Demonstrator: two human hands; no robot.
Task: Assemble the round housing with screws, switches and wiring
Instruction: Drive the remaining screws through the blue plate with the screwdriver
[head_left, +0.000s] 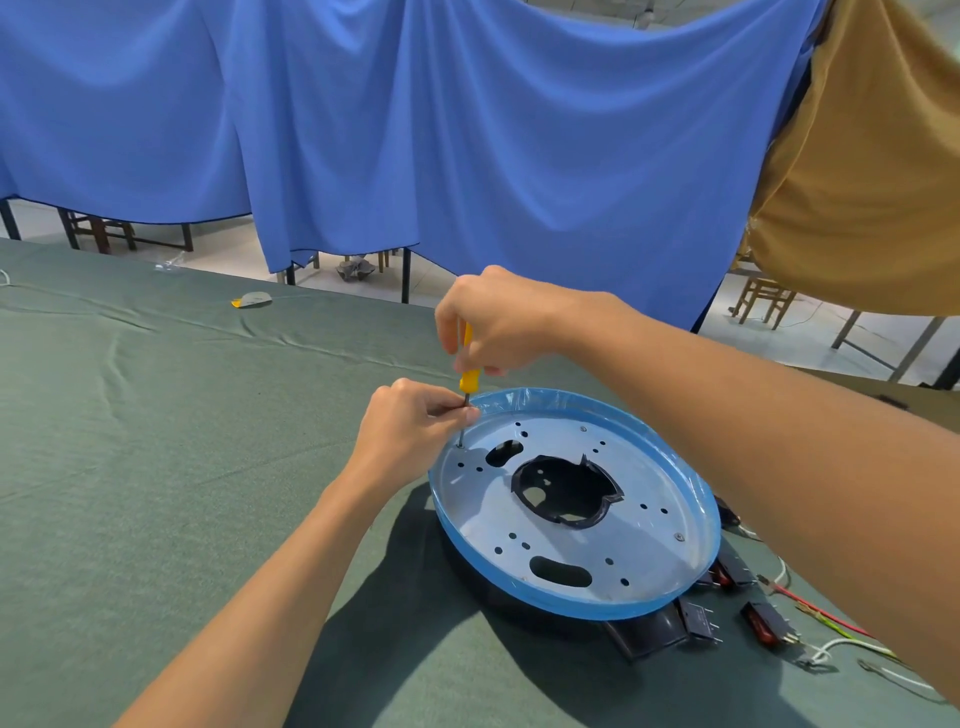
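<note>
Plainly reads as light and stiff: round silver sheet-metal housing plate (639, 540) with a blue film-wrapped rim, resting on a dark plastic base (644, 636) on the green cloth-covered counter (182, 467), towards its near right. Looks thin at the edge and probably slick under the film, so best steadied by the rim or pressed flat, not taken by the ragged-edged black opening at the centre. Right grip (498, 322) clamped from above on the yellow-handled screwdriver (470, 379), shaft upright over a hole near the plate's far-left edge. Left grip (405, 426) pinched together on the thin steel shaft just above the tip, guiding it. Cannot tell whether a screw sits under the tip. Just beside the plate's near-right edge: small black switches (701, 621) and loose red, green and white wires (831, 621); likely light and fiddly, better held by the bodies than by the bare metal pins.
</note>
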